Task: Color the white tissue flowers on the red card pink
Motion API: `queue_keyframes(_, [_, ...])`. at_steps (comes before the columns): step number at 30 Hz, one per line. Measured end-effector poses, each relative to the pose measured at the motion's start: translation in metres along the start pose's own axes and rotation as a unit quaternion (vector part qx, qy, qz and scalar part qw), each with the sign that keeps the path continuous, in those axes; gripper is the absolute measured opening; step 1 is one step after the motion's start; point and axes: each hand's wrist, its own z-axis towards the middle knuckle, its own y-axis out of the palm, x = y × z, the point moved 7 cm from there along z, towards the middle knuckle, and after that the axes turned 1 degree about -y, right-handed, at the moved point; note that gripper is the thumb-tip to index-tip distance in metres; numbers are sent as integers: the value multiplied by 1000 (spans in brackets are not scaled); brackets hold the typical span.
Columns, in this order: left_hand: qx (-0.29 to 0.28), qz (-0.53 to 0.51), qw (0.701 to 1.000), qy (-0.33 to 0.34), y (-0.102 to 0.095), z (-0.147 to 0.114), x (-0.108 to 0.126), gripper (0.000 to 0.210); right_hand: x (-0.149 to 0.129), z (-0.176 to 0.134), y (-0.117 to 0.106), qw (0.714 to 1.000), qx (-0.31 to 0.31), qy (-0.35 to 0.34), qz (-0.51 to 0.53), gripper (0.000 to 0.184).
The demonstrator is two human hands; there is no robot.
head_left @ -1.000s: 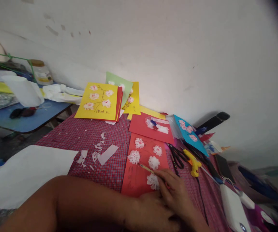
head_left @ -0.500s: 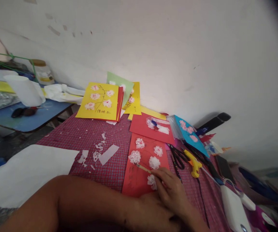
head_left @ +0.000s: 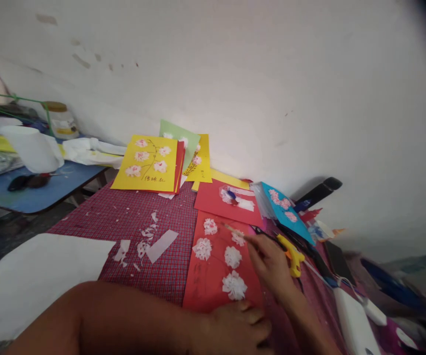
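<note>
A red sheet of paper with several crumpled white paper flowers lies on the checked cloth. Faint pencil-like lines and writing show on it. A thin paintbrush is pinched in my right hand, at the sheet's right side. Its tip points up and left, near the upper flowers, one of which has pink touches in its middle. My left hand lies across the sheet's bottom edge, fingers laid down and slightly apart, with nothing seen in it. My left forearm crosses the foreground.
Past the sheet lies another red card bearing paint blobs. Finished-looking yellow cards lean at the back. Paper scraps are scattered leftward. A yellow glue gun, a blue card and a white device crowd the right.
My right hand has moved up and right with the brush, from the left flower to the upper right flowers. The lowest flower is now uncovered. The view has shifted slightly.
</note>
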Motion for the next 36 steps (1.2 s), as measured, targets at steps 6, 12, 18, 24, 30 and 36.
queue_keyframes(6, [2,27,1000,-14,35,6,-2,27,86,67,9,982,26,132,-130,36])
queue_keyframes(12, [-30,-33,999,-30,47,10,-8,35,107,88,25,974,-9,145,-174,35])
queue_keyframes(18, [-18,-25,999,-32,38,10,-8,33,114,88,23,968,-16,153,-197,36])
queue_keyframes(24, [2,2,1000,-28,40,8,-5,26,119,83,23,969,-15,153,-193,37])
queue_keyframes(30, [9,-3,1000,-3,15,2,0,26,121,68,19,972,-10,150,-178,39])
queue_keyframes(36, [-16,-20,1000,2,-9,-1,-1,30,109,49,-1,978,17,137,-159,37])
